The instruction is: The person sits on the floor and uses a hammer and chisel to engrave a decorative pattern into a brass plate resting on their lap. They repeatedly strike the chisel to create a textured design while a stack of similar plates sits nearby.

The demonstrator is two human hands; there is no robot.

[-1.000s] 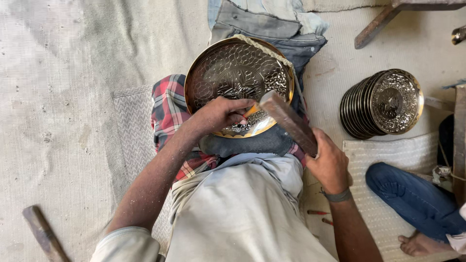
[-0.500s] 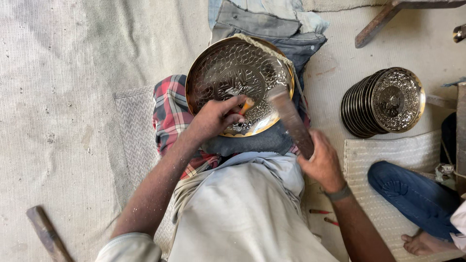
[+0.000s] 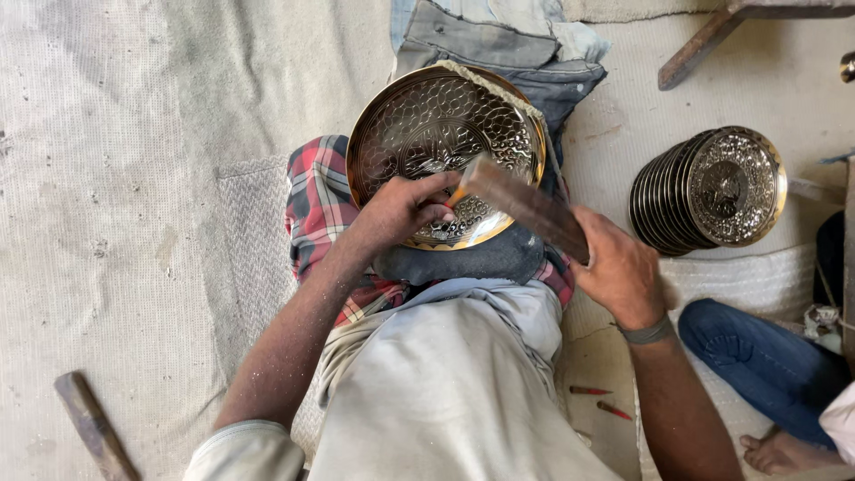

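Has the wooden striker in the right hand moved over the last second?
Yes. The wooden block in the right hand has swung left and down; its head now overlaps the embossed plate instead of standing beside its rim.

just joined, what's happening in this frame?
A seated person works an embossed round metal plate propped on their lap. The left hand presses a small tool against the plate's lower face; the right hand grips a wooden mallet with its head at that tool. A stack of similar plates lies to the right.
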